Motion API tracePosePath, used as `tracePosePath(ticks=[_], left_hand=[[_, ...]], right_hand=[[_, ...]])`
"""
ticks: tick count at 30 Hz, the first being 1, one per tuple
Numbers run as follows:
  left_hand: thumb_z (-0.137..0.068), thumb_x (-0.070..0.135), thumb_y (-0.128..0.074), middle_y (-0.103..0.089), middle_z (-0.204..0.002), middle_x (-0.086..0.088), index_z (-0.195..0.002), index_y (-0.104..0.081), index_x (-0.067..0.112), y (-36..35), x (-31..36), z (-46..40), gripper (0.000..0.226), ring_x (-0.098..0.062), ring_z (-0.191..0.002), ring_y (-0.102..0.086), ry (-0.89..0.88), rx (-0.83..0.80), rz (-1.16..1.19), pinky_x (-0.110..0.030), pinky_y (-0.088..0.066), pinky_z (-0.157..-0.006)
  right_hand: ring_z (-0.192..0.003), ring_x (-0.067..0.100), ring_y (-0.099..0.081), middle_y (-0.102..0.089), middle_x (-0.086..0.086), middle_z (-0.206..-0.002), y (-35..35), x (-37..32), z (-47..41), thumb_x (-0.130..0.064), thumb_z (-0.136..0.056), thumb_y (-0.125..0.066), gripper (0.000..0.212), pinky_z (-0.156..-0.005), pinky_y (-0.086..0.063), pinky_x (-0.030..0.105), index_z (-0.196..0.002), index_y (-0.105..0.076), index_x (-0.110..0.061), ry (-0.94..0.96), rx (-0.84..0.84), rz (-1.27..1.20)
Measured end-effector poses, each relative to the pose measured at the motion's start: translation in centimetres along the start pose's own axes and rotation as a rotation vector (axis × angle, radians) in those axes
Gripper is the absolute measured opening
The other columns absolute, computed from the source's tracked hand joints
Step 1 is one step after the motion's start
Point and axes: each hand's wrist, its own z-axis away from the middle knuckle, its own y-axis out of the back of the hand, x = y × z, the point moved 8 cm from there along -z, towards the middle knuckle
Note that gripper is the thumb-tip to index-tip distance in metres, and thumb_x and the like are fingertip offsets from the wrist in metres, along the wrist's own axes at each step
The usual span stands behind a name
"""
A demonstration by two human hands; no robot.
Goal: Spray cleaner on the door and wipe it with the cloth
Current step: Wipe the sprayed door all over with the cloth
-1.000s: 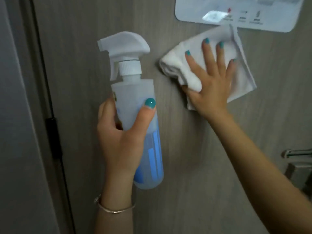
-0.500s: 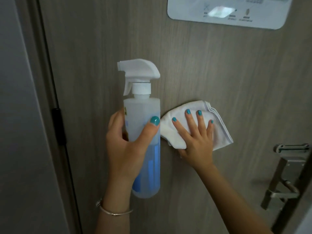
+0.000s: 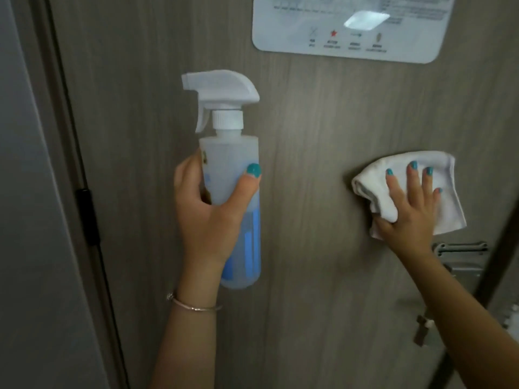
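Left hand [image 3: 209, 217] grips the spray bottle [image 3: 230, 175] upright, thumb & fingers curled round its body — nozzle pointing left. Bottle label too hidden to read. Right hand [image 3: 410, 209] presses the white cloth [image 3: 393, 175] flat on the door [image 3: 323, 136], fingers straight, spread. White sign [image 3: 351, 26] above — print too blurred to read.

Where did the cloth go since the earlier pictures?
The right hand slid the cloth down from just under the sign, then across the door to the right, toward the handle side. It presses the cloth flat throughout. The left hand still grips the spray bottle upright, nozzle pointing left.
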Motion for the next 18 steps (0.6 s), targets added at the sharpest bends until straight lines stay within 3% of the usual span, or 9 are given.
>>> tracePosePath(ticks=[4,7,11,15,18], left_hand=[[-0.064,0.046,-0.071,-0.055,-0.105,-0.008,-0.084,-0.056,0.034,-5.3,1.7,-1.7,0.028,-0.003,-0.081,-0.057,-0.066,-0.047,0.045,-0.013,-0.047,-0.067],[-0.064,0.048,-0.071,-0.056,-0.109,-0.010,-0.088,-0.057,0.033,-8.5,2.1,-2.6,0.031,-0.012,-0.086,-0.062,-0.075,-0.091,0.096,-0.021,-0.052,-0.071],[-0.065,0.051,-0.071,-0.056,-0.115,-0.009,-0.100,-0.061,0.027,-11.1,1.4,-3.4,0.044,-0.014,-0.091,-0.063,-0.057,-0.139,0.134,-0.019,-0.054,-0.069],[-0.065,0.050,-0.071,-0.058,-0.113,-0.009,-0.099,-0.061,0.028,-12.4,0.1,-3.9,0.041,-0.011,-0.089,-0.063,-0.048,-0.151,0.145,-0.016,-0.052,-0.067],[-0.065,0.050,-0.071,-0.058,-0.111,-0.007,-0.101,-0.062,0.025,-12.8,-1.0,-3.9,0.045,-0.010,-0.089,-0.063,-0.029,-0.144,0.142,-0.017,-0.052,-0.067]], right_hand=[[-0.146,0.045,-0.011,-0.021,0.020,-0.158,0.6,2.9,-0.1,-0.043,-0.088,-0.046,0.066,-0.109,-0.015,0.070,-0.149,-0.030,-0.023,0.013,-0.020,0.003],[-0.148,0.043,-0.006,-0.016,0.017,-0.161,0.9,5.4,0.1,-0.041,-0.086,-0.046,0.070,-0.111,-0.013,0.070,-0.151,-0.024,-0.027,-0.079,-0.022,-0.038],[-0.148,0.042,-0.006,-0.015,0.017,-0.161,1.5,9.2,0.4,-0.040,-0.086,-0.046,0.070,-0.111,-0.010,0.068,-0.150,-0.024,-0.027,-0.151,-0.002,-0.071],[-0.146,0.044,-0.010,-0.018,0.022,-0.158,2.3,13.6,0.7,-0.037,-0.083,-0.048,0.069,-0.111,-0.012,0.068,-0.147,-0.032,-0.017,-0.198,0.034,-0.109],[-0.146,0.041,-0.015,-0.020,0.021,-0.158,3.2,16.8,0.6,-0.035,-0.085,-0.051,0.068,-0.117,-0.016,0.058,-0.148,-0.033,-0.016,-0.309,0.100,-0.111]])
